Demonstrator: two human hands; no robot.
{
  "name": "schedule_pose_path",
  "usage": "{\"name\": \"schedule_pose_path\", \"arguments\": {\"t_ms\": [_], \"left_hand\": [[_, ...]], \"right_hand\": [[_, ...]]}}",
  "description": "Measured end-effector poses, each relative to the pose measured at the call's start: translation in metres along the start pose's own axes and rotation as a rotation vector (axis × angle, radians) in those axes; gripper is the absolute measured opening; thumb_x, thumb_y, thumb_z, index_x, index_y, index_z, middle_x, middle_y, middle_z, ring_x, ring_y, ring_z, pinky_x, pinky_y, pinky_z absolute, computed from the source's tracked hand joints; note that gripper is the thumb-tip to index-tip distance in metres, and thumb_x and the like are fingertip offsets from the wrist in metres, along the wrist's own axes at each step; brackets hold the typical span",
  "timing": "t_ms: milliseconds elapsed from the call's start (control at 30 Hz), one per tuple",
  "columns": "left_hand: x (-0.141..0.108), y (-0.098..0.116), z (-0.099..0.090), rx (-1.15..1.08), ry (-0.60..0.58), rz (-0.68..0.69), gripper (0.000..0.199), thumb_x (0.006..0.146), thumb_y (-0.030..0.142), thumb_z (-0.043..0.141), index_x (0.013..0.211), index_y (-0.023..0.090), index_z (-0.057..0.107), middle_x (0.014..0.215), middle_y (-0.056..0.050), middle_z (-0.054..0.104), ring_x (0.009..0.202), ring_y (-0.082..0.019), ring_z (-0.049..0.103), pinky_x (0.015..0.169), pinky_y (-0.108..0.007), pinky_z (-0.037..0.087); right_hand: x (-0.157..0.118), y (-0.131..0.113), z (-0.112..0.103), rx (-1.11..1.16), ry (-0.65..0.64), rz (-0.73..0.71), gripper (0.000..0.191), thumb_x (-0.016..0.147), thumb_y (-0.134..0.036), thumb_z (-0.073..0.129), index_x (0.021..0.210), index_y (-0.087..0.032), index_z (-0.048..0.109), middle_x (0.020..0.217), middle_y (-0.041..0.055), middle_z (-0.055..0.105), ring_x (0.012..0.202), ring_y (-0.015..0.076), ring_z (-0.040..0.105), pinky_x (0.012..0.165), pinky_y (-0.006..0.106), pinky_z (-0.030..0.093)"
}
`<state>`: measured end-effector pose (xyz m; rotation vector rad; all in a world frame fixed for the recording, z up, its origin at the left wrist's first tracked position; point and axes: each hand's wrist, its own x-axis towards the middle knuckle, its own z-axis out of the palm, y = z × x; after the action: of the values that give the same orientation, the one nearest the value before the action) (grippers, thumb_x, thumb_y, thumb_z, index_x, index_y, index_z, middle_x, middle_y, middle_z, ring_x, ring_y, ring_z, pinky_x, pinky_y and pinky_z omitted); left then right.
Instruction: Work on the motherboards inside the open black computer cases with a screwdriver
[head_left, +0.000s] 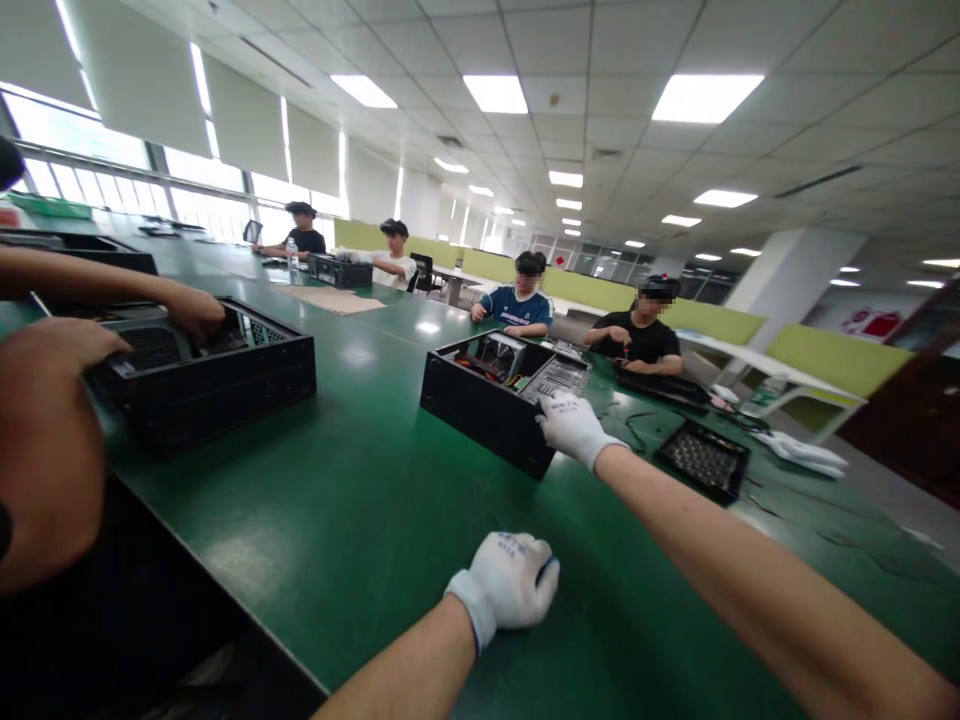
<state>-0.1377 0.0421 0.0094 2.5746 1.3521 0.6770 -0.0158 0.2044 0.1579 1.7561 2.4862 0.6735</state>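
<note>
In a white glove, my right hand (574, 425) reaches forward and grips the near right corner of a black computer case (487, 415). The case lies open side up on the green table, with a fan, coloured wires and a metal drive cage showing inside. My left hand (510, 585), also white-gloved, rests curled closed above the table in front of me, apart from the case. A dark blue spot shows between its thumb and fingers; I cannot make out what, if anything, it holds.
A co-worker's bare hands reach into another open case (225, 390) at left. Several people sit across the green table (352, 520). At right lie a black perforated tray (705, 460), loose cables and white gloves (802, 453). A cardboard sheet (330, 298) lies farther back.
</note>
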Motion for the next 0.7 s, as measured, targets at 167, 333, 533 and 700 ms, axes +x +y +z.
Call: {"name": "schedule_pose_path", "arguments": {"t_ms": [167, 333, 533, 700], "left_hand": [[-0.009, 0.001, -0.008, 0.0, 0.103, -0.018, 0.033, 0.104, 0.037, 0.04, 0.094, 0.019, 0.065, 0.089, -0.009, 0.073, 0.083, -0.025, 0.072, 0.076, -0.037, 0.055], [-0.037, 0.024, -0.044, -0.079, 0.337, 0.042, 0.024, 0.103, 0.03, 0.044, 0.105, 0.019, 0.065, 0.09, -0.007, 0.07, 0.081, -0.021, 0.068, 0.076, -0.034, 0.053], [-0.053, 0.069, -0.124, 0.166, 0.435, 0.047, 0.03, 0.103, 0.033, 0.05, 0.129, 0.023, 0.061, 0.087, -0.004, 0.067, 0.073, -0.022, 0.066, 0.066, -0.035, 0.05], [-0.06, 0.1, -0.153, 0.325, 0.074, 0.134, 0.024, 0.102, 0.029, 0.049, 0.083, 0.023, 0.062, 0.08, -0.004, 0.064, 0.069, -0.022, 0.065, 0.061, -0.035, 0.047]], "right_hand": [[-0.085, 0.001, -0.027, 0.017, 0.016, -0.092, 0.031, 0.103, -0.033, 0.053, 0.12, -0.012, 0.068, 0.121, 0.0184, 0.068, 0.113, 0.0313, 0.064, 0.094, 0.044, 0.051], [-0.191, 0.025, -0.044, 0.053, 0.008, -0.105, 0.033, 0.101, -0.03, 0.054, 0.123, -0.012, 0.069, 0.116, 0.0186, 0.07, 0.103, 0.032, 0.065, 0.087, 0.042, 0.049], [-0.315, 0.064, -0.047, 0.214, 0.297, -0.215, 0.027, 0.099, -0.028, 0.055, 0.118, -0.016, 0.071, 0.101, 0.0125, 0.071, 0.085, 0.026, 0.065, 0.076, 0.041, 0.052], [-0.385, 0.077, -0.048, 0.358, 0.445, -0.262, 0.027, 0.095, -0.027, 0.059, 0.118, -0.019, 0.069, 0.096, 0.0095, 0.071, 0.082, 0.0228, 0.066, 0.075, 0.038, 0.053]]}}
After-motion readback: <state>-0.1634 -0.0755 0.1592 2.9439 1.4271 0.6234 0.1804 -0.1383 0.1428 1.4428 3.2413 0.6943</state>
